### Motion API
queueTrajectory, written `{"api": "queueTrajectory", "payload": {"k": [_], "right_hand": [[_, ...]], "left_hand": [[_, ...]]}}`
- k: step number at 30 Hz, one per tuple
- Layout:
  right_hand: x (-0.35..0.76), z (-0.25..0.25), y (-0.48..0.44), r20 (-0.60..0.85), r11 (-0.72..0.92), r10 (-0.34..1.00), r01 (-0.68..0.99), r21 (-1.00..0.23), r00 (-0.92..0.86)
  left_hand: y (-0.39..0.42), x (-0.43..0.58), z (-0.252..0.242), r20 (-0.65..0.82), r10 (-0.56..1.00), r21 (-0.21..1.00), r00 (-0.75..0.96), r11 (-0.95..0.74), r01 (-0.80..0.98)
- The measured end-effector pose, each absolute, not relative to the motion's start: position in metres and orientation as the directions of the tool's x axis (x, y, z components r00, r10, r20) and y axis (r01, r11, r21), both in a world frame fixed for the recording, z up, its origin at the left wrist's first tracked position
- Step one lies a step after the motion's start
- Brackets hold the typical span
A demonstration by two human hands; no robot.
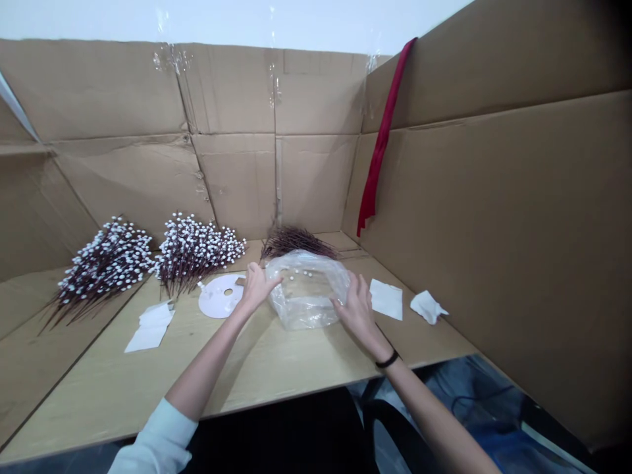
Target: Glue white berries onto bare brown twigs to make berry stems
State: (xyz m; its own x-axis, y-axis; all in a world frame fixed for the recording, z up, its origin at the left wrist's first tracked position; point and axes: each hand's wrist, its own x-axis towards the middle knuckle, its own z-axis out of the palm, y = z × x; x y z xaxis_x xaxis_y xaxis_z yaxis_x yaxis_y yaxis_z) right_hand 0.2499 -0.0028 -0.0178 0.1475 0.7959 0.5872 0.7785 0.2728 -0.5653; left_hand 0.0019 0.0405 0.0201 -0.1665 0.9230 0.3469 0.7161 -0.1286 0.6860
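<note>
A clear plastic bag [307,289] lies on the wooden table [276,368], bulging open. My left hand [257,288] grips its left edge, fingers curled on the plastic. My right hand [356,308] holds the bag's right side with fingers bent around it; a black band sits on that wrist. Behind the bag lies a bundle of dark bare twigs [296,241]. A white disc with a centre hole [220,295] rests just left of my left hand.
Two bunches of white-berry stems [106,260] [197,250] lie at the left. White paper sheets [151,328] [386,298] and a crumpled tissue [427,306] sit on the table. Cardboard walls [494,217] enclose the table; a red ribbon [382,138] hangs in the corner.
</note>
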Motion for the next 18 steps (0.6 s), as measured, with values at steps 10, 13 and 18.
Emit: {"api": "queueTrajectory", "payload": {"k": [10,13,18], "right_hand": [[0.262,0.028,0.024,0.348,0.079,0.878,0.620,-0.781,0.327],[0.273,0.091,0.032,0.365,0.077,0.879,0.662,-0.745,0.308],[0.286,0.191,0.041,0.349,0.107,0.902,0.652,-0.751,0.253]], "left_hand": [[0.070,0.014,0.041,0.134,0.978,0.659,-0.161,0.034,0.751],[0.076,0.010,0.087,0.155,0.978,0.681,-0.139,-0.004,0.732],[0.073,0.009,0.157,-0.057,0.987,0.758,0.148,-0.054,0.651]]}}
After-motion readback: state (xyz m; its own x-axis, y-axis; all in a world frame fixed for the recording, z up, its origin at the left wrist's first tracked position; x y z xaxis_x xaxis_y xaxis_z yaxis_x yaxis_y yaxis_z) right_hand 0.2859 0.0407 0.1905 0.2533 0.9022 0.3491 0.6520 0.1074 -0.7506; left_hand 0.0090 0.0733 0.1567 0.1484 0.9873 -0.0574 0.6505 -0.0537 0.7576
